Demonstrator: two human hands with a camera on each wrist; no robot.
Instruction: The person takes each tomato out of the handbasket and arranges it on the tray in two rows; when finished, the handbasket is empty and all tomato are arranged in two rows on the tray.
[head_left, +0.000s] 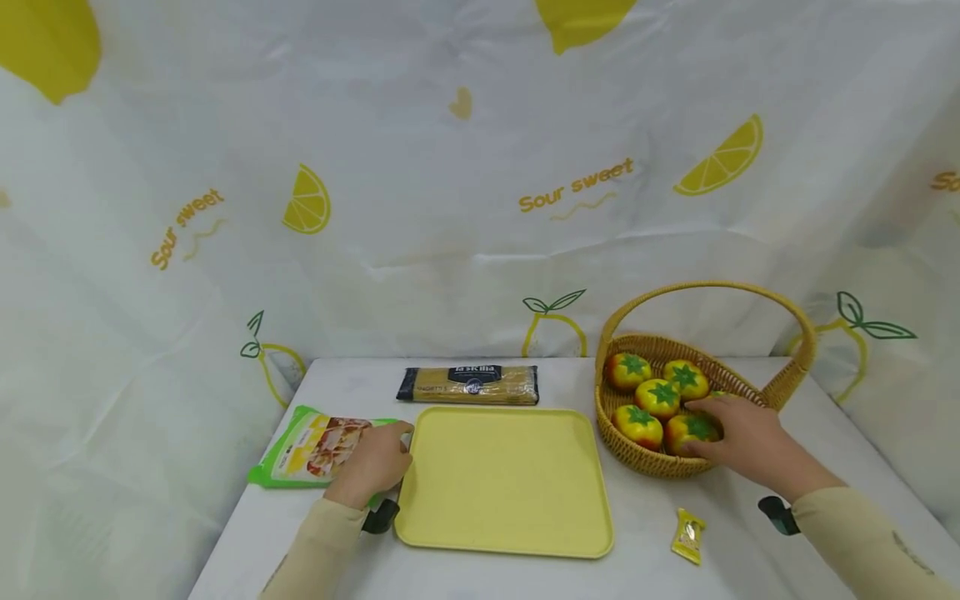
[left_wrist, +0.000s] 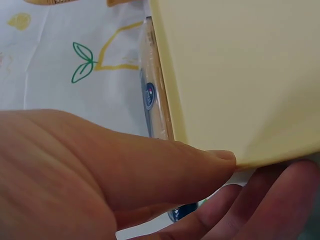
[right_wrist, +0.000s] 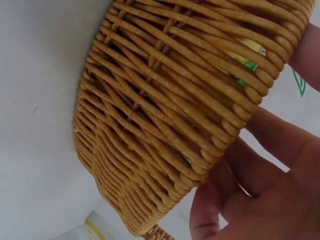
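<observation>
My left hand [head_left: 377,457] is at the left side of the yellow tray [head_left: 506,483]. In the left wrist view its thumb [left_wrist: 200,165] presses on the tray's rim, with the other fingers curled below the edge. My right hand [head_left: 742,437] reaches over the front rim of the wicker basket [head_left: 660,463]. Its thumb and fingers lie around a yellow-and-red fruit [head_left: 692,430] with a green star-shaped top. Several similar fruits [head_left: 658,398] sit in the basket. Basket weave [right_wrist: 165,95] hides the fingertips in the right wrist view.
Behind the tray lies a spaghetti pack [head_left: 472,385]. A green-edged food bag [head_left: 315,446] is left of the tray, partly under the left hand. Right of the tray's front corner is a small yellow wrapped packet [head_left: 687,536]. The basket's tall handle [head_left: 708,285] arches above it.
</observation>
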